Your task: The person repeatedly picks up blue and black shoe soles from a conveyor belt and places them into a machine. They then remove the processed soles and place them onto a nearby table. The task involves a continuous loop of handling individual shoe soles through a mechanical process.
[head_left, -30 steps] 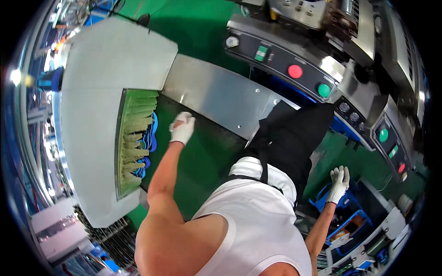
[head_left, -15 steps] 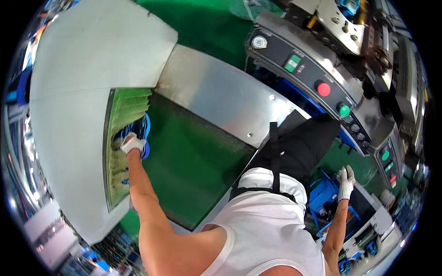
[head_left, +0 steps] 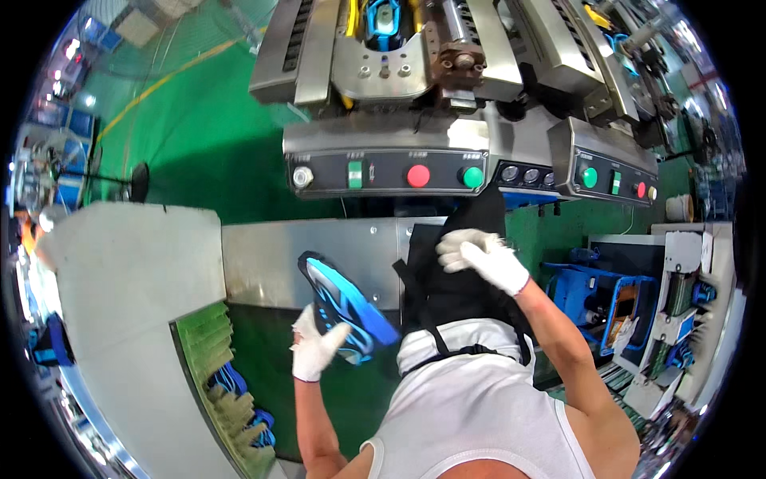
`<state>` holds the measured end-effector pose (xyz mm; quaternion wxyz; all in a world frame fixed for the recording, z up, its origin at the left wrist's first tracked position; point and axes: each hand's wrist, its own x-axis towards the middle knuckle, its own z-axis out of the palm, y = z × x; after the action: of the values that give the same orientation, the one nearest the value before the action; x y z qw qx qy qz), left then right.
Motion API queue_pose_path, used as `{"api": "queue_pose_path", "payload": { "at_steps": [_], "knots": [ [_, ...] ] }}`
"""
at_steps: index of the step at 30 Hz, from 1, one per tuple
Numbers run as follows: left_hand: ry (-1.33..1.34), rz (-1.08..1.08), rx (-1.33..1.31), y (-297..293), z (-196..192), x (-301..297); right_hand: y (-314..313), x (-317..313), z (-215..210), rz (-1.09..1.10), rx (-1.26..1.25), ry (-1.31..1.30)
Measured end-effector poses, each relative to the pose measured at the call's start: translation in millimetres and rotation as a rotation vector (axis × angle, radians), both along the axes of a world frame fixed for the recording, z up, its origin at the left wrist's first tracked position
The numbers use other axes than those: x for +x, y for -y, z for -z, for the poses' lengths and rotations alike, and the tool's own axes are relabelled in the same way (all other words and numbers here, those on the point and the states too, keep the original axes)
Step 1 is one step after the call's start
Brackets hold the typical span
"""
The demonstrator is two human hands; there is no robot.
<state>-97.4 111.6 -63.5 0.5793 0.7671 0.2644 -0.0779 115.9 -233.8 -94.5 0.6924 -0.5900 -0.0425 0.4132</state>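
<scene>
In my gloved left hand is a black and bright-blue shoe upper, held tilted, with a solid blue part at its lower right end. My fingers and thumb close around its lower left side. My gloved right hand is over my black apron, apart from the shoe, with its fingers stretched out and nothing in it. Left of my left arm, a green bristle curtain lines an opening in a white housing. Blue items show between its strips.
Ahead stands a metal machine with a button panel; a blue shoe sits in it. A second panel is to its right. A steel plate joins the housing. A blue cart stands at right.
My view has turned right toward the machine. My left hand has left the curtained opening and now holds the shoe upper. The right hand has come from beside the cart to over my apron.
</scene>
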Motion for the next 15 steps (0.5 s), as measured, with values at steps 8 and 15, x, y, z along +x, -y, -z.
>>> {"api": "queue_pose_path", "payload": {
  "at_steps": [8,15],
  "knots": [
    [0.328,0.521,-0.051,-12,-55,200,-36,3,32,-0.048,0.880,-0.954],
    [0.620,0.377,0.998,14,-128,459,79,-4,-26,0.371,0.678,-0.287]
  ]
}}
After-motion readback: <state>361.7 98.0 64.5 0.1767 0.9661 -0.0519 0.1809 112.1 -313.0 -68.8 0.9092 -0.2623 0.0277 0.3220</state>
